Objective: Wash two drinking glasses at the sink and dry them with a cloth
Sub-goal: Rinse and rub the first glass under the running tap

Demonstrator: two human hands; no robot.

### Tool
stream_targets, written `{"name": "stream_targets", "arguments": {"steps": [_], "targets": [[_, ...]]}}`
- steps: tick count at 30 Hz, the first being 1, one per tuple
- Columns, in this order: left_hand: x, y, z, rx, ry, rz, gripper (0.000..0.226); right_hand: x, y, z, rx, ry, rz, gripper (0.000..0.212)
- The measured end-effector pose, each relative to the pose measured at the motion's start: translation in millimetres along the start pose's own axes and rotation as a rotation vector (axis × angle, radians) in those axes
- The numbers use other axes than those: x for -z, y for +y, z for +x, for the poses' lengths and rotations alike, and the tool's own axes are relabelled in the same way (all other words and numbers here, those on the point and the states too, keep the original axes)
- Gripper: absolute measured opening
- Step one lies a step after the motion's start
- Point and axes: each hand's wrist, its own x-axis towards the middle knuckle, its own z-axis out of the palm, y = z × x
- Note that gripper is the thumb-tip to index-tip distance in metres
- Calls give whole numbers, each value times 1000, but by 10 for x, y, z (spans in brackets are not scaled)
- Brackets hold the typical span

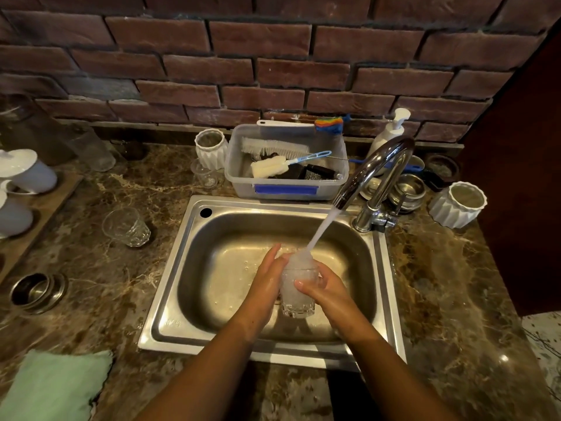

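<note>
Green cloth (54,387) lies near left on the counter (440,284). Over the steel sink (273,350), the right hand (324,288) curls around a drinking glass (296,294), the left hand (267,278) pressing straight fingers against its side, under faucet (379,165) water. A second glass (127,227) stands farther left.

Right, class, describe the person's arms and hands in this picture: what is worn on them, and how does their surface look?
The left forearm and right forearm are bare as far as the frame's edge, with no sleeves in view. The left hand and right hand wear no gloves, and no rings, watch or bracelets show. Both hands look wet and glossy.
</note>
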Motion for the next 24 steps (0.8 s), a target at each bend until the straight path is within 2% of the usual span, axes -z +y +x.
{"name": "stream_targets", "arguments": {"steps": [2, 4, 7, 8, 11, 14, 16, 19, 21, 24], "targets": [[-5, -49, -49, 38, 9, -26, 60, -36, 27, -44, -51, -8, 27, 35], [-26, -86, -102, 100, 42, -71, 49, -75, 84, -76, -116, -10, 55, 33], [-9, -325, -72, 217, 61, -116, 76, -135, 165, -121, -201, -32, 106, 44], [-1, -408, -52, 257, 58, -141, 78, -151, 183, -137, -240, -43, 103, 50], [12, -263, -236, 303, 109, -161, 62, -177, 246, -179, -327, -78, 129, 64], [37, -306, -271, 344, 78, -221, 47, -205, 275, -214, -369, -68, 129, 77], [45, -336, -280, 373, 96, -214, 49, -213, 287, -245, -380, -60, 113, 90], [36, -366, -295, 394, 103, -187, 54, -194, 295, -273, -399, -58, 89, 98], [32, -358, -303, 409, 105, -168, 53, -189, 288, -303, -403, -49, 95, 95], [10, -349, -289, 414, 99, -157, 54, -181, 242, -343, -402, -24, 108, 75]]}}
